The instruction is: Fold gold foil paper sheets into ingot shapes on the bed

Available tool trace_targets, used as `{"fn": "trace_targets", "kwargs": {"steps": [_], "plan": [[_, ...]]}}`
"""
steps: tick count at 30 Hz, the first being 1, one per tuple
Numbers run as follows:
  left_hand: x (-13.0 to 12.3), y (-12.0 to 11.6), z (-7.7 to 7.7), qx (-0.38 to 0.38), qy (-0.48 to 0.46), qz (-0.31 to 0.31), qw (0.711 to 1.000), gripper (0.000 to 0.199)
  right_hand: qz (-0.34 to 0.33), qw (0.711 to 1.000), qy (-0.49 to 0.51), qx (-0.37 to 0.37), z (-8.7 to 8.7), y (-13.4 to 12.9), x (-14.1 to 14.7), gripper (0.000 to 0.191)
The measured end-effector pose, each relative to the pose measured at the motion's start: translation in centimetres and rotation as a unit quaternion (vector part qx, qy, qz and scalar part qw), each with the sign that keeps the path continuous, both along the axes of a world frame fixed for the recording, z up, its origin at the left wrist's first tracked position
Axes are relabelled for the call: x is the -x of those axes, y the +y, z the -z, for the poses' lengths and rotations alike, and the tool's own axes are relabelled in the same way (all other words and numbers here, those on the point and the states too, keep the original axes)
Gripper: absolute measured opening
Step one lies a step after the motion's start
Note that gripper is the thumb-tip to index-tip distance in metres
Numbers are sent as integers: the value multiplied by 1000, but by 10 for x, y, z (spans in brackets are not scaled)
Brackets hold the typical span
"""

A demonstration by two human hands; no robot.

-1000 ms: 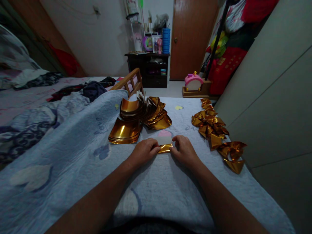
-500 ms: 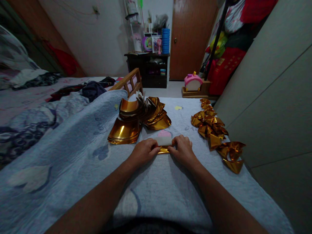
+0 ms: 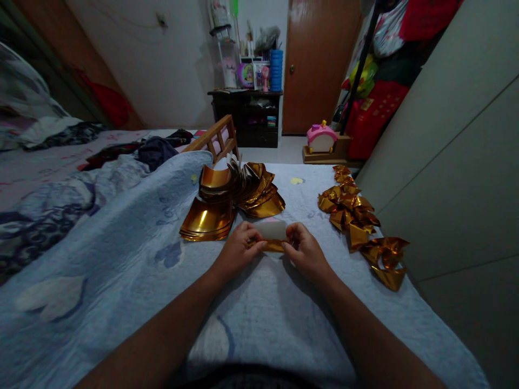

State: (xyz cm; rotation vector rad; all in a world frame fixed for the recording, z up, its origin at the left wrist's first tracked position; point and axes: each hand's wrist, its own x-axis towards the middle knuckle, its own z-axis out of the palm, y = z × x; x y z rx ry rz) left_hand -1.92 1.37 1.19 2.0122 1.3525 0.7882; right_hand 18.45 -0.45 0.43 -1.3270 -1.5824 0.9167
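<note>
Between my hands is a sheet of gold foil paper (image 3: 271, 231), its pale back facing me and its near edge folded over into a gold strip. My left hand (image 3: 242, 246) pinches the left end of that fold between thumb and fingers. At the right end, my right hand (image 3: 303, 247) grips the same fold, thumb in front. Just beyond my left hand lies a fanned stack of gold foil sheets (image 3: 208, 216). Off to the right, several folded gold foil pieces (image 3: 357, 210) sit in a loose row.
A pale blue bedsheet (image 3: 275, 324) covers the surface under my hands. Rumpled clothes (image 3: 156, 151) lie on the left, by a wooden rail (image 3: 208, 135). A white cabinet (image 3: 454, 162) borders the right side. A pink toy (image 3: 321, 138) and a dark shelf (image 3: 245, 119) stand beyond.
The sheet's pale far part now stands slightly higher, showing more of its back. My fingers have shifted a little on the fold, and both hands still hold its ends.
</note>
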Motion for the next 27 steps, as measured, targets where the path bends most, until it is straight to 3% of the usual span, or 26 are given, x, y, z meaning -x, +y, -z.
{"fn": "trace_targets", "kwargs": {"steps": [5, 11, 14, 27], "plan": [[0, 1, -1, -2, -95, -25, 995, 11, -6, 999, 26, -38, -12, -4, -2, 15], [-2, 0, 1, 159, -263, 15, 952, 21, -2, 996, 62, -67, -14, -5, -5, 14], [-4, -2, -1, 168, -313, -9, 935, 24, -10, 995, 75, -60, -14, -7, -5, 18], [-5, -2, -3, 189, -399, -29, 897, 27, -26, 996, 68, -52, -25, -14, 2, 7]]}}
